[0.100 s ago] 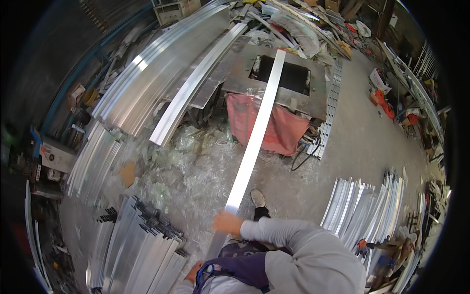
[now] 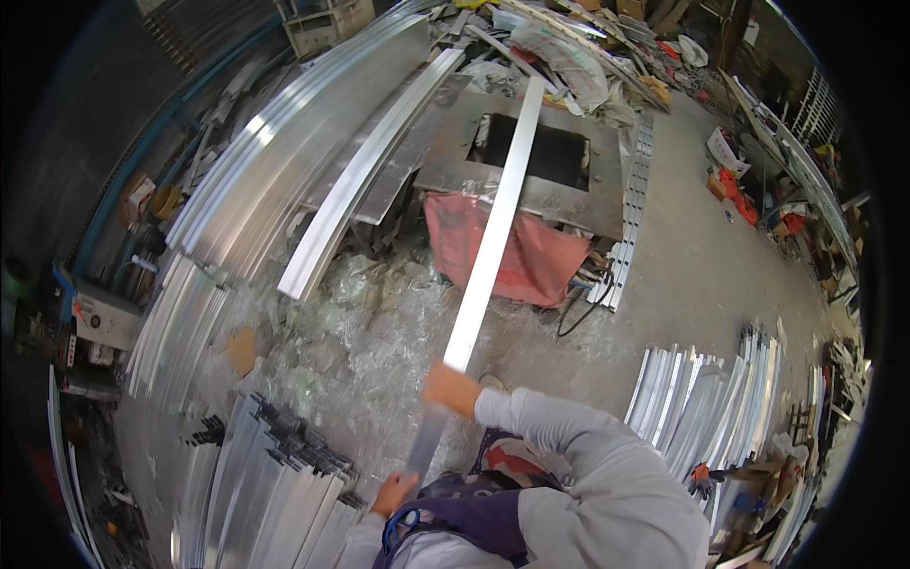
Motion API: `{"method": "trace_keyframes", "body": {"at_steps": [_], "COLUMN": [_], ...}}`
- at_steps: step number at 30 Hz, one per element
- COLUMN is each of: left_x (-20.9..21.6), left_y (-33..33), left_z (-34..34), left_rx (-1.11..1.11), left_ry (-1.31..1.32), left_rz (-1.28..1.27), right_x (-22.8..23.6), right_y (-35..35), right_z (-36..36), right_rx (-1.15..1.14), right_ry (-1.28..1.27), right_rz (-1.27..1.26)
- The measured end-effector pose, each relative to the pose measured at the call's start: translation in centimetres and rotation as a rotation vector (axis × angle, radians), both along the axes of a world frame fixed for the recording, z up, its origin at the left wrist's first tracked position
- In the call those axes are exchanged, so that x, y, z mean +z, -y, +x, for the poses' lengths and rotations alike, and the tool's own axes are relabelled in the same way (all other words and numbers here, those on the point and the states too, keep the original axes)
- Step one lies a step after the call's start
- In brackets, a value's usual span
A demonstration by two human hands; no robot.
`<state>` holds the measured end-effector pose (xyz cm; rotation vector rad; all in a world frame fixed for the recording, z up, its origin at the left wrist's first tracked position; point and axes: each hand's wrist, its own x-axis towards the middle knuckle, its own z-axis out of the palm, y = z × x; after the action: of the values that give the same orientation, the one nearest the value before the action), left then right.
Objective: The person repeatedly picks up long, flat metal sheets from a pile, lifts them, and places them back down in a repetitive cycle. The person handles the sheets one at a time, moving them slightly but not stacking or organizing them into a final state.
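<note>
A long, straight, silvery metal bar (image 2: 493, 261) slants from near my body to the far side of a steel table. My right hand (image 2: 452, 389) is closed over its nearer part, with the fingers wrapped across the upper face. At the near end my left hand (image 2: 393, 493) grips the bar, its fingers partly hidden. The bar's far part lies across the rectangular dark opening (image 2: 555, 152) of the steel table (image 2: 455, 152). Below the tabletop's front edge hangs a red cloth (image 2: 493, 251).
Left of the table another metal profile (image 2: 370, 175) rests beside a stack of long profiles (image 2: 284, 142). Bundles of profiles stand at near left (image 2: 275, 493) and right (image 2: 678, 389). Crumpled clear plastic film (image 2: 355, 313) covers the floor ahead. A ladder-like rail (image 2: 632, 218) lies along the table's right side.
Both hands have moved farther from my body, and the left one shows more fully. The bar has slid slightly away over the table. My shoe is now mostly hidden.
</note>
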<state>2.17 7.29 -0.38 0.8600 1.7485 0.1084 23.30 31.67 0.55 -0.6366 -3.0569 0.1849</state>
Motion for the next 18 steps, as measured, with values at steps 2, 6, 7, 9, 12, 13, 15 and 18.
{"method": "trace_keyframes", "body": {"at_steps": [2, 6, 7, 9, 12, 13, 15, 18], "left_x": [-1.2, 1.7, 0.8, 3.0, 4.5, 4.9, 7.9, 6.6], "left_y": [-8.9, -28.7, -33.5, -41.7, -51.5, -53.6, -55.3, -55.7], "left_z": [3.2, 12.4, 12.7, 16.7, 19.7, 20.9, 25.1, 24.2], "left_rx": [-0.03, -0.205, -0.152, -0.172, -0.094, -0.084, -0.05, -0.009], "left_ry": [-0.096, -0.034, -0.105, -0.035, 0.025, 0.012, 0.185, 0.213], "left_rz": [0.199, 0.41, 0.301, 0.404, 0.463, 0.496, 0.472, 0.456], "right_x": [1.6, 5.2, 6.0, 5.6, 1.6, 0.3, -1.3, -2.7], "right_y": [-6.8, -13.1, -13.4, -12.0, -7.8, -6.2, -2.9, -1.7], "right_z": [3.4, 10.8, 10.9, 14.2, 17.0, 17.9, 19.9, 19.3], "right_rx": [-0.21, -0.715, -0.722, -0.797, -0.809, -0.819, -0.904, -0.913], "right_ry": [-0.194, -0.41, -0.46, -0.51, -0.414, -0.375, -0.298, -0.329], "right_rz": [0.198, 0.25, 0.173, 0.04, -0.091, -0.169, -0.275, -0.414]}}
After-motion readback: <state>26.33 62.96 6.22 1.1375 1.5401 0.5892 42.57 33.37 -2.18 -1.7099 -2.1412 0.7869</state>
